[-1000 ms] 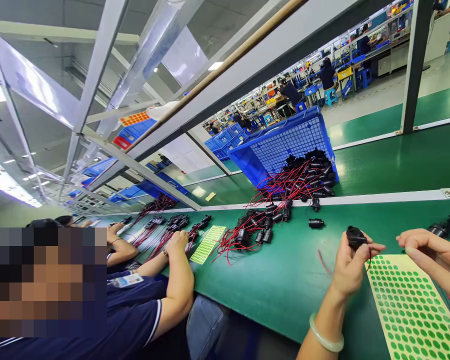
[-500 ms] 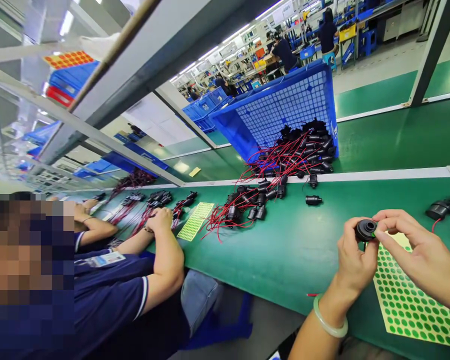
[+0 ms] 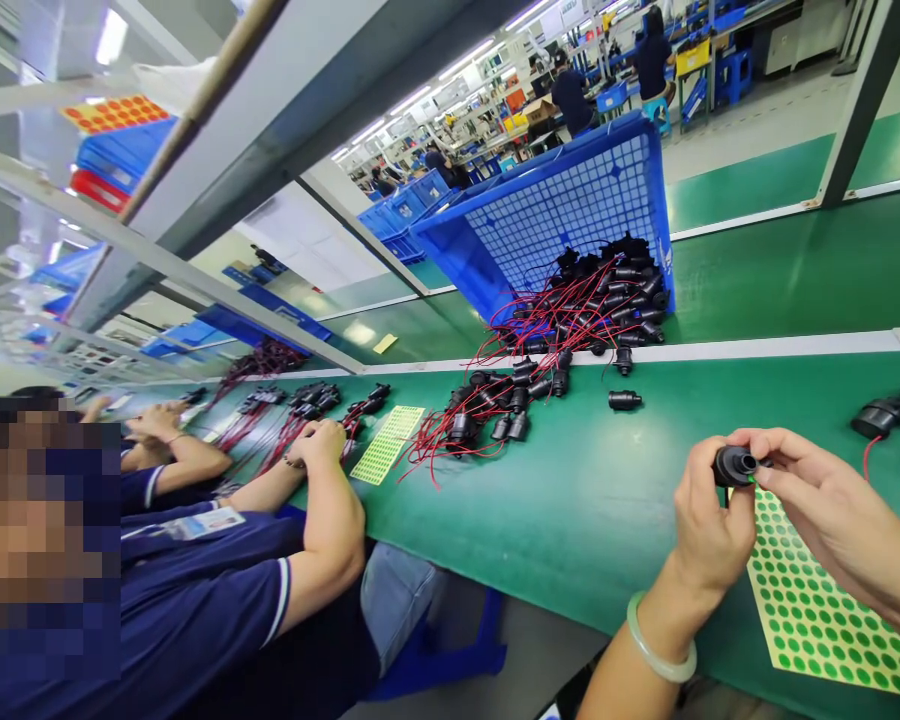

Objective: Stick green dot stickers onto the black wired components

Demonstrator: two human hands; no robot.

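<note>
My left hand [image 3: 712, 525], with a pale green bangle on its wrist, grips a black cylindrical part [image 3: 733, 465] with a short hollow nozzle facing me. Thumb and forefinger of my right hand [image 3: 814, 490] are pinched at the part's right side. A bit of a green sticker [image 3: 753, 480] shows at those fingertips, against the part; most of it is hidden. Under both hands lies a pale yellow sheet of round green stickers [image 3: 825, 605] on the green table [image 3: 570, 520].
A tilted blue crate [image 3: 465, 240] spills black parts with red wires [image 3: 487, 400] onto the table. One loose part [image 3: 625, 400] lies nearer, and more parts [image 3: 881, 415] sit at the right. A co-worker [image 3: 217, 570] sits at my left beside another sticker sheet [image 3: 387, 443].
The black part has been tilted in my left hand, so its nozzle points more to the right. My right fingertips have shifted slightly along its side.
</note>
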